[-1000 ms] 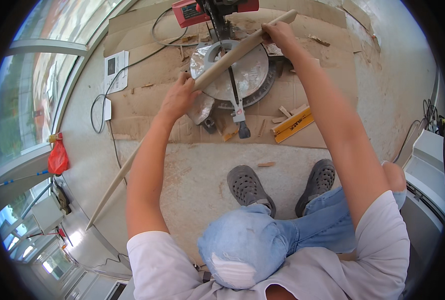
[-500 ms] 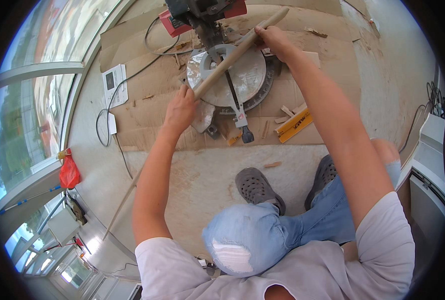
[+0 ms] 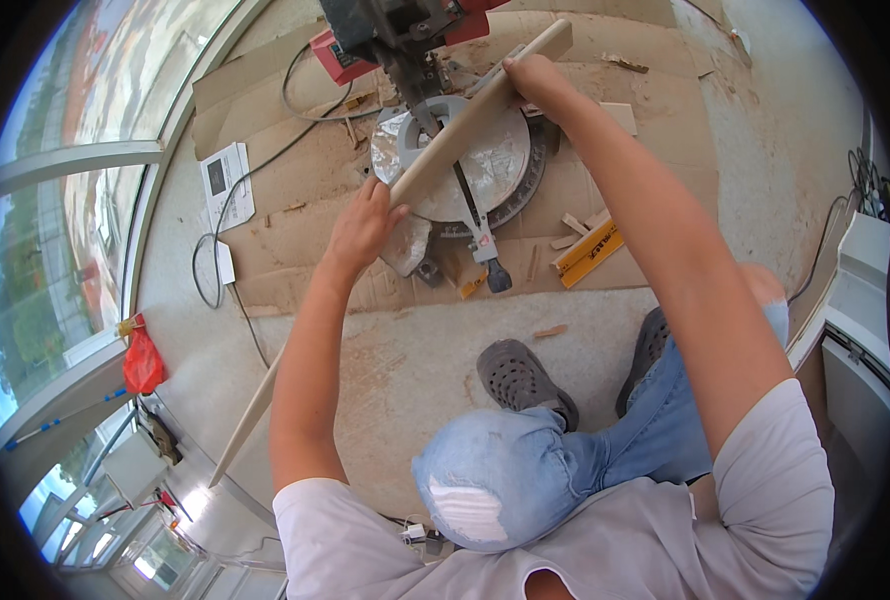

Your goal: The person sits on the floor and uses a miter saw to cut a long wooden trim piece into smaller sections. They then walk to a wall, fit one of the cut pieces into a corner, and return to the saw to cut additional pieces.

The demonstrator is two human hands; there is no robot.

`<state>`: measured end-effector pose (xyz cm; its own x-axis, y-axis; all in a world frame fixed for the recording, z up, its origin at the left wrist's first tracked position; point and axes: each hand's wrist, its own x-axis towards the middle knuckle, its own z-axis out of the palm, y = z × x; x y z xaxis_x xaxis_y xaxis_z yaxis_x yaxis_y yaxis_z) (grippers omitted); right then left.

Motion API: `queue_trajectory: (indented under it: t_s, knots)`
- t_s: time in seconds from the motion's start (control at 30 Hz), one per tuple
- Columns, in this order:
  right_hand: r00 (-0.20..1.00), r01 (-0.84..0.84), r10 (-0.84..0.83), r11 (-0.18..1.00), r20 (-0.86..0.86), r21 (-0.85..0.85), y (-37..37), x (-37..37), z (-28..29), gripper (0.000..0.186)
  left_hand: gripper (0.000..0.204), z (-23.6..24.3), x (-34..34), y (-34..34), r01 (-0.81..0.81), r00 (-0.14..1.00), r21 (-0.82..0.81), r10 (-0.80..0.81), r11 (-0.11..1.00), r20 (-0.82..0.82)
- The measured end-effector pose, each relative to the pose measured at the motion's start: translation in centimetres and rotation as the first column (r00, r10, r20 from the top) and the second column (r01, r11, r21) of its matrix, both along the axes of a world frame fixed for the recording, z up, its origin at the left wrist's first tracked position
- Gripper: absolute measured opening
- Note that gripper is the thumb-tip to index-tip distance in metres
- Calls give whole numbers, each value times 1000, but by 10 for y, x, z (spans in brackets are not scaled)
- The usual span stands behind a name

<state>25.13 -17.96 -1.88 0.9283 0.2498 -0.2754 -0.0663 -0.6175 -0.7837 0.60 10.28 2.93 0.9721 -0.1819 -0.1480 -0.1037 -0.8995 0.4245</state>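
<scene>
A long pale wooden trim strip (image 3: pixel 465 125) lies slantwise across the round table of a miter saw (image 3: pixel 505 165). My left hand (image 3: pixel 361 225) is closed around the strip at the left edge of the saw table. Near its far right end, my right hand (image 3: pixel 540 82) grips the same strip. A similar pale length shows beyond my left forearm, reaching toward the lower left; the arm hides whether it is one piece. The saw's dark and red head (image 3: pixel 390 45) stands above the strip at the top of the view. Where the blade is cannot be made out.
Flattened cardboard (image 3: pixel 305 260) with wood scraps lies under the saw. A yellow packaged piece (image 3: pixel 590 252) rests right of it. A black cable (image 3: pixel 255 165) loops at left beside a printed sheet (image 3: pixel 228 185). Windows line the left; a red bag (image 3: pixel 143 360) hangs there.
The strip has rolled about its length, so a broader flat face now shows. Both hands stay on it, nearly in the same places. The view has shifted slightly.
</scene>
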Motion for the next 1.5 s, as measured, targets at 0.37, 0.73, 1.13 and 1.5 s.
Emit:
queue_trajectory:
  t_s: [0.37,0.73,1.13,1.5]
  knots:
    - [999,44,-45,999,6,23,-4,-7,7,60,33,-17,3,-33,-121,965,138,84,983,248]
    - [994,52,-31,980,-107,194,-8,-12,10,54,29,-14,6,-24,-88,985,160,61,983,164]
    - [995,103,-103,995,-5,8,14,-10,24,55,31,3,24,-41,-148,987,178,133,973,95]
    - [967,69,-40,992,-252,110,3,-2,24,46,31,1,41,-31,-78,994,160,88,984,-59]
